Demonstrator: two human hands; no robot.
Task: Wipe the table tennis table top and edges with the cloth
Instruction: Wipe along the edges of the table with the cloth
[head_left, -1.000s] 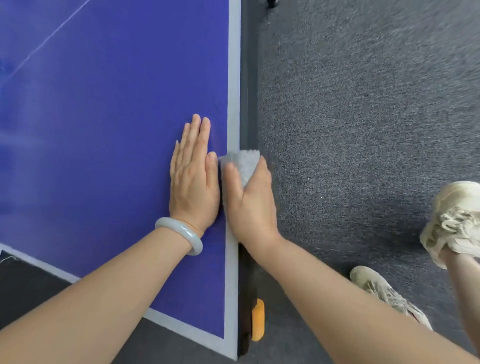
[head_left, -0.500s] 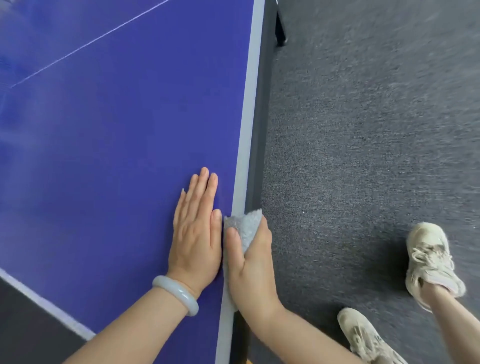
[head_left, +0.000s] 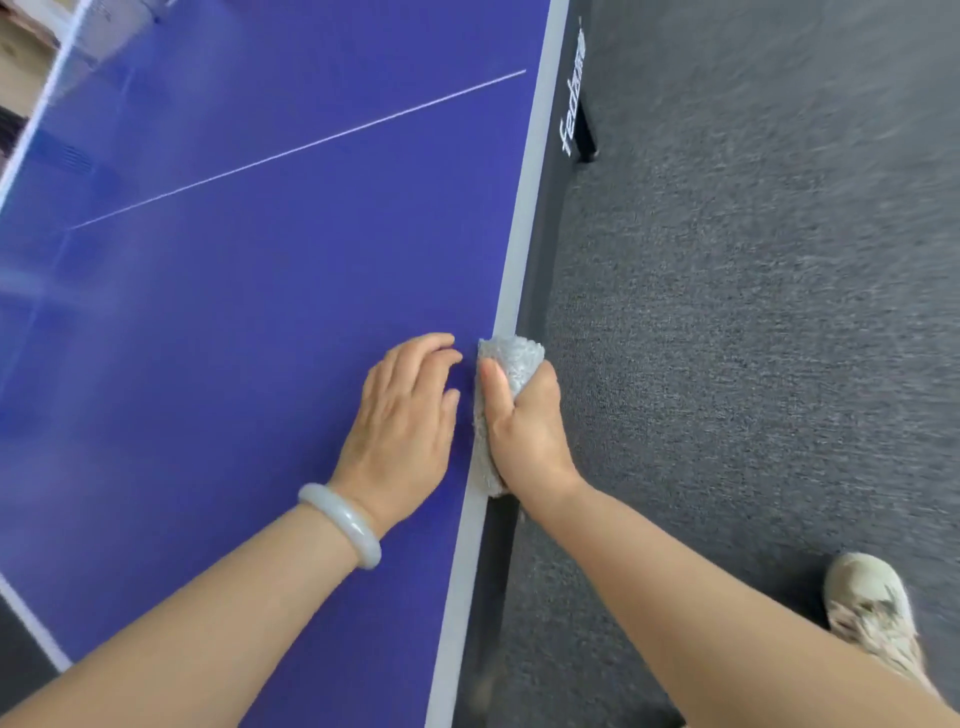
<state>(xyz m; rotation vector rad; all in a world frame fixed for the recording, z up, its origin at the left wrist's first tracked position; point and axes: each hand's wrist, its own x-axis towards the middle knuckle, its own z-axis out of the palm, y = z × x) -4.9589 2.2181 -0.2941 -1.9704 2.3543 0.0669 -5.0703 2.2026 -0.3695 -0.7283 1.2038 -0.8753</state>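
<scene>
The right hand (head_left: 524, 431) has its grip clamped on the pale grey cloth (head_left: 514, 358): the thumb lies along the top of the cloth, and the fingers curl over the rim and down the side, out of sight. The cloth is folded over the right-hand edge of the blue surface (head_left: 260, 312) and covers a stretch of the white border stripe (head_left: 519, 249). Its fluffy front end sticks out ahead of the thumb, and its rear end shows under the heel of the hand. Just beside it, the left hand (head_left: 405, 415) rests on the blue top with its grip apart, fingers loosely bent and holding nothing. Whether its palm touches the top cannot be told. A pale bangle (head_left: 343, 525) sits on the left wrist. A thin white line (head_left: 311, 145) crosses the top further ahead. Grey carpet (head_left: 753, 312) lies to the right, with a light shoe (head_left: 872, 608) on it.
</scene>
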